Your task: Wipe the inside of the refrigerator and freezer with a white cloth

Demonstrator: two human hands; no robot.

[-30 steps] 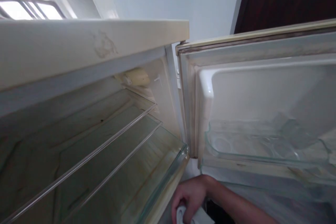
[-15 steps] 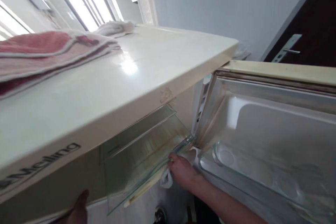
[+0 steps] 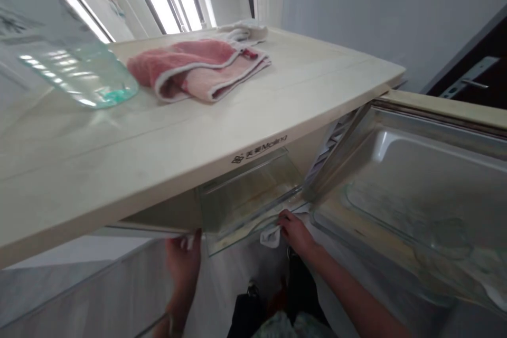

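An open fridge cabinet (image 3: 170,169) with a cream top fills the middle, and a glass shelf (image 3: 253,195) sticks out of its front. My right hand (image 3: 295,229) is closed on the shelf's front edge near its right end, with a white cloth (image 3: 270,237) hanging beside the fingers. At the cabinet's left side wall, by the shelf's left front corner, is my left hand (image 3: 184,259), fingers bent with something small and white between them, too blurred to name.
On the cabinet top lie a folded pink towel (image 3: 206,66) and a white cloth (image 3: 245,31). A clear plastic container (image 3: 83,63) stands at upper left. The open door (image 3: 435,169) with clear racks spreads to the right.
The view has shifted left and back, bringing the clear container into sight. My left hand has come further into view near the shelf's corner; my right hand stays at the shelf's front edge.
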